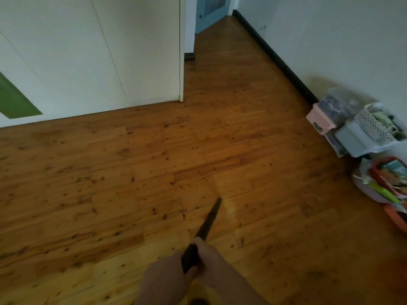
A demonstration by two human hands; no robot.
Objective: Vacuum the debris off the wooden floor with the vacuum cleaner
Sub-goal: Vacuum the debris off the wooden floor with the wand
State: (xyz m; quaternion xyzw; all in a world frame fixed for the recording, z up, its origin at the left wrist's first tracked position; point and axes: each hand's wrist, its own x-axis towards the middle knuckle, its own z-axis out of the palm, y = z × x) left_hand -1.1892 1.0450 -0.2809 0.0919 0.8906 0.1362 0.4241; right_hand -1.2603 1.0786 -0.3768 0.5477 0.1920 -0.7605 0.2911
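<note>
Two hands low in the centre of the frame, both wrapped round the black vacuum wand (209,221). Left hand (169,274) lower down on the thicker end, fingers curled tight about it. Right hand (210,258) just above and to the right, fingers clamped on the same tube. Wand slanting up and to the right from the grip, narrow tip over the wooden floor (110,172) just below mid-frame; touching the boards or hovering, cannot tell. Dark specks all over the boards, knots or debris impossible to separate.

Upper left: white cupboard doors (99,51), with a green panel (15,100) at the left edge. Top centre: blue door (211,12). Black skirting board (275,56) along the right wall, down to a stack at the right edge: pink box (319,119), grey basket (352,139), white perforated basket (372,126). Below it, a red basket (378,170) of bits.
</note>
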